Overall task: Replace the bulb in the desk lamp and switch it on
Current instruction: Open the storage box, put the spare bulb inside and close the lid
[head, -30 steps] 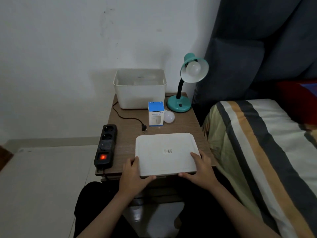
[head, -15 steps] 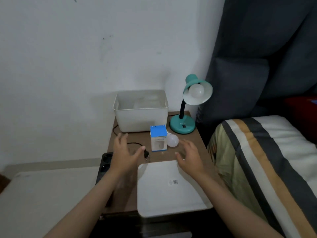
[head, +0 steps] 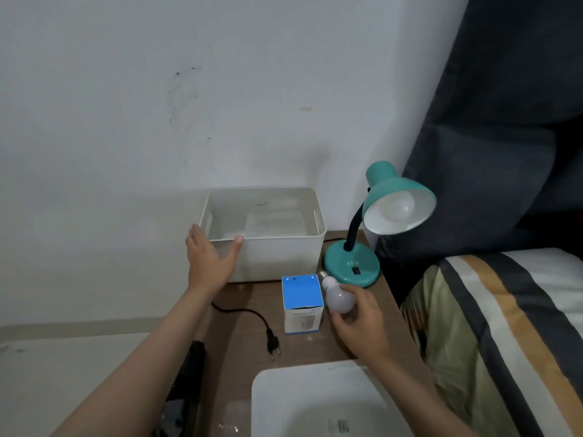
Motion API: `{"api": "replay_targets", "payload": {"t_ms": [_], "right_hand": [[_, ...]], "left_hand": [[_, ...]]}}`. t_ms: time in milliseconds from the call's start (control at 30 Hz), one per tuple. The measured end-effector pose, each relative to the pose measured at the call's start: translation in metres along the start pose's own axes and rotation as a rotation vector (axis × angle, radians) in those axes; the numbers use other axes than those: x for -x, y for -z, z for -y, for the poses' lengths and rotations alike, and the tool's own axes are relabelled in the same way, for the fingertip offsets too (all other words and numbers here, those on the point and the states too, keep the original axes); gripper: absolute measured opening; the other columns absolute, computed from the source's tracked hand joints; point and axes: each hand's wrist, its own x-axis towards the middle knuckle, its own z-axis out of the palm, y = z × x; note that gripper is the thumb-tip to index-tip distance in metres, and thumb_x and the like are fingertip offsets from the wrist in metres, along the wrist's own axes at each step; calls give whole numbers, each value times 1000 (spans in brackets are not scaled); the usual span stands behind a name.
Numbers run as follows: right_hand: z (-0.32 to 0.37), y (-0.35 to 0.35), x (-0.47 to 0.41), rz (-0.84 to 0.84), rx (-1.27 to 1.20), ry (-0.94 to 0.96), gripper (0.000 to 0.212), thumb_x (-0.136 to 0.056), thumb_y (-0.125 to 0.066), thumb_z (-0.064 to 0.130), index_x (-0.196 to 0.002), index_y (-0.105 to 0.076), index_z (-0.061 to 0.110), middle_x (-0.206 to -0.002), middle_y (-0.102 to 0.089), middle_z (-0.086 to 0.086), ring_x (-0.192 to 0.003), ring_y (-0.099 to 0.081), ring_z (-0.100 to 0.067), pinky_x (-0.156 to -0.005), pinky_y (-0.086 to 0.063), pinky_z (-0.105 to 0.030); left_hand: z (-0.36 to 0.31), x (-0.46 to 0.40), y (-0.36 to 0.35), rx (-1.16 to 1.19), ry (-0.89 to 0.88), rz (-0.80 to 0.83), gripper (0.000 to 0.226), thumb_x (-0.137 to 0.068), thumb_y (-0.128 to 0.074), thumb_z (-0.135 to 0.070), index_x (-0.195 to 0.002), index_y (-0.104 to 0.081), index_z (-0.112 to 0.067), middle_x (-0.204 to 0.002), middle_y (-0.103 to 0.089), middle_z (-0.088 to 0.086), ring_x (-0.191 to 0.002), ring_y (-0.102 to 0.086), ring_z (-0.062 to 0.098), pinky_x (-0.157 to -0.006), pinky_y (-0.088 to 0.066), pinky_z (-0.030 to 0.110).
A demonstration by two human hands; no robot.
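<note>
Loose bulb: we see a white frosted bulb with a metal screw cap [head: 337, 297] low over the brown wooden table [head: 239, 357], just right of the blue-topped cardboard bulb box [head: 302, 304] and near the lamp's base.
Right hand: our right hand [head: 359, 323] curls its fingers round the globe from the near-right side, holding it.
Bulb axis: the long axis runs from the globe in our palm up and to the far left, cap pointing away from the wrist.
Key relation: we judge the next move turns on the teal gooseneck desk lamp [head: 378, 222], which stands far and right of the held bulb; its shade opens toward us with a white bulb fitted inside [head: 398, 205]. The right hand is the nearer one.
Left hand: our left hand [head: 210, 257] rests open on the near left corner of the white plastic storage bin [head: 284, 257], thumb over the rim.
Plug: the black cord's plug [head: 273, 345] lies unplugged on the table.
Near edge: a white flat lid [head: 315, 402] lies closest to us.
</note>
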Motion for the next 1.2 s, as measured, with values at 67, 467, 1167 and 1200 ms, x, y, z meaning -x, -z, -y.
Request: {"api": "replay_targets", "payload": {"t_ms": [67, 467, 1167, 1200], "right_hand": [[18, 13, -5, -97, -74, 90, 46, -71, -77, 12, -108, -54, 28, -105, -57, 8, -99, -57, -7, -80, -51, -25], [121, -32, -143, 154, -12, 101, 48, -79, -65, 17, -122, -47, 22, -113, -36, -3, -89, -50, -17, -78, -45, -20], [126, -46, -140, -7, 33, 286, 39, -83, -58, 13, -121, -51, 9, -117, -56, -9, -111, -51, -21, -94, -44, -32], [124, -39, -122, -30, 19, 322, 36, -83, -59, 12, -118, -53, 8, -114, -58, -9, -109, -52, -20, -94, -43, -28]], "left_hand": [[0, -4, -5, 47, -5, 8, 101, -82, -59, -52, -146, 1, -3, -154, -8, 16, -142, -9, 29, -114, -18, 41], [2, -8, -13, 120, -14, -50, 100, -78, -64, -51, -146, -4, -7, -149, -19, 14, -139, -19, 28, -110, -24, 38], [-9, -8, -6, 84, 101, -50, 104, -74, -72, -46, -146, -8, -4, -150, -21, 19, -138, -20, 33, -110, -25, 44], [-12, -6, -5, 65, 113, -63, 105, -74, -72, -46, -145, -8, -3, -150, -20, 20, -138, -19, 34, -111, -25, 45]]}}
